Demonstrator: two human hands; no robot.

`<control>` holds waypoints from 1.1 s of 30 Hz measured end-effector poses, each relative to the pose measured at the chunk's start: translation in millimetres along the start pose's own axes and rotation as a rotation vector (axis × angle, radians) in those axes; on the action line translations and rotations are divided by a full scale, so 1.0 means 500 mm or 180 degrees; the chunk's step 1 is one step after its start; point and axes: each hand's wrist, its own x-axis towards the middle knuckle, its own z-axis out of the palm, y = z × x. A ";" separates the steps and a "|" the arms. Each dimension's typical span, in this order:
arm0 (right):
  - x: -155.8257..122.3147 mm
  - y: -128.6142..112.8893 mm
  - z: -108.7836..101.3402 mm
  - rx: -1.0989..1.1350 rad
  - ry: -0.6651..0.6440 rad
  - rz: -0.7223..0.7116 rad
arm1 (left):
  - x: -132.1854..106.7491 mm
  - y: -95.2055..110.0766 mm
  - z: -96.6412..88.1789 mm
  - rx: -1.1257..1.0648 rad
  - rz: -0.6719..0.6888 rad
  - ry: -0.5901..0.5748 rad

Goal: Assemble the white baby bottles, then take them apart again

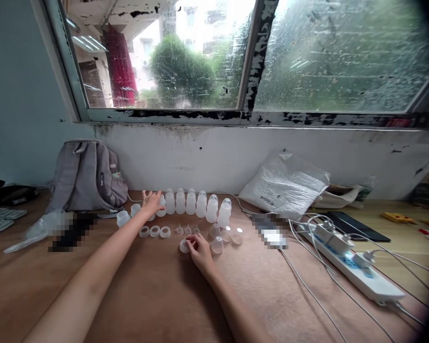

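Observation:
A row of several small translucent white bottles [191, 202] stands on the brown table [157, 295] below the window. My left hand [150, 202] reaches to the left end of that row, fingers spread, touching the end bottle [161, 205]. In front lie white rings [155, 231], small funnel-like pieces [188, 230] and clear caps [217, 245]. My right hand [199, 250] rests on the table with fingertips pinched on a small round white ring [183, 246].
A grey backpack [87, 175] leans at the back left. A plastic bag [285, 185] lies at the back right. A white power strip [353, 267] with plugged chargers and cables runs across the right side. A dark tablet [353, 226] lies beyond it.

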 end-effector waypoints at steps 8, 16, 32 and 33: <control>0.003 0.014 0.005 -0.0204 0.0049 -0.0029 | 0.013 -0.010 0.036 0.0341 -0.0006 -0.0202; 0.003 0.029 0.015 -0.0633 -0.0204 0.0049 | -0.008 -0.002 0.007 0.0577 -0.0038 0.0093; 0.003 0.002 -0.001 0.0139 -0.0237 0.0081 | -0.283 0.139 0.081 -0.2131 0.0824 0.0242; 0.003 0.001 -0.002 0.0225 -0.0314 0.0181 | -0.282 0.134 0.080 -0.2199 0.0818 0.0273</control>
